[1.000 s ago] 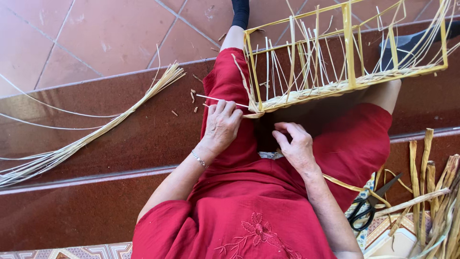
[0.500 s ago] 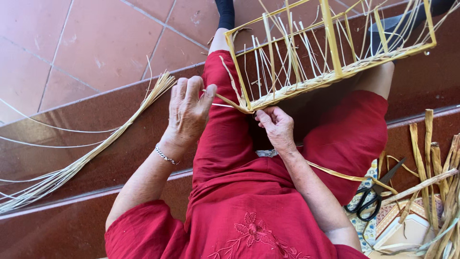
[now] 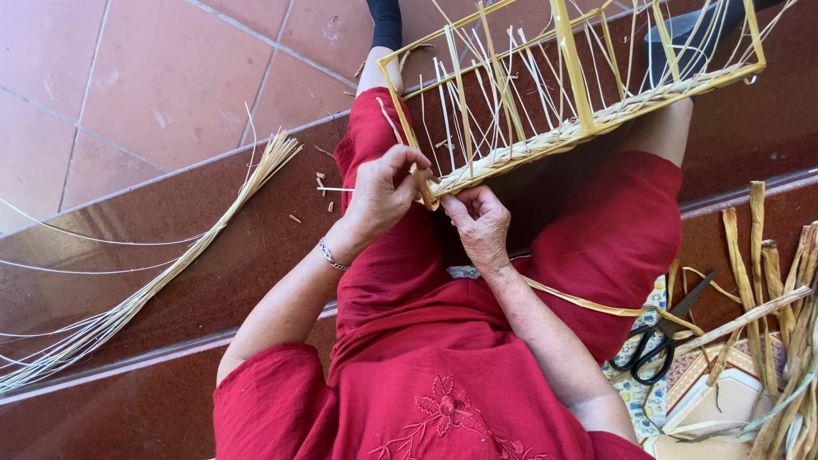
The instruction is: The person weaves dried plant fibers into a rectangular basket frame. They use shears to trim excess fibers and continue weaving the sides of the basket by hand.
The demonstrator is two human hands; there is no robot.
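Seated weaver at a tiled step, seen from above. The floor [image 3: 136, 77] of terracotta tiles fills the upper left; below it a dark red polished step [image 3: 128, 400] crosses the frame. The person's red dress [image 3: 443, 375] covers the lap and both thighs, an embroidered flower at the chest.

The rectangular yellow basket frame [image 3: 571, 68] rests tilted across the knees — its near lower edge carries a woven braid, and thin pale straw strands stand between the frame bars. A long bundle of straw [image 3: 170, 273] lies diagonally on the step at left, well apart from the hands, its loose ends fanning toward the lower left corner. At the right edge stands a stack of dried cane strips [image 3: 784, 290], beside black-handled scissors [image 3: 656, 341] lying on a patterned cloth [image 3: 635, 392].

The left hand [image 3: 383, 192] is clenched in a pinch on a thin straw strand [image 3: 336, 189] just at the frame's near corner; a bracelet [image 3: 332, 255] circles its wrist. The right hand [image 3: 480, 223] sits just beside it, fingers curled under the corner — grasping the end of the woven braid [image 3: 511, 158] there. A flat yellow strip [image 3: 588, 302] trails from under the right forearm across the thigh. Small straw offcuts [image 3: 325, 204] are scattered on the step near the left hand.
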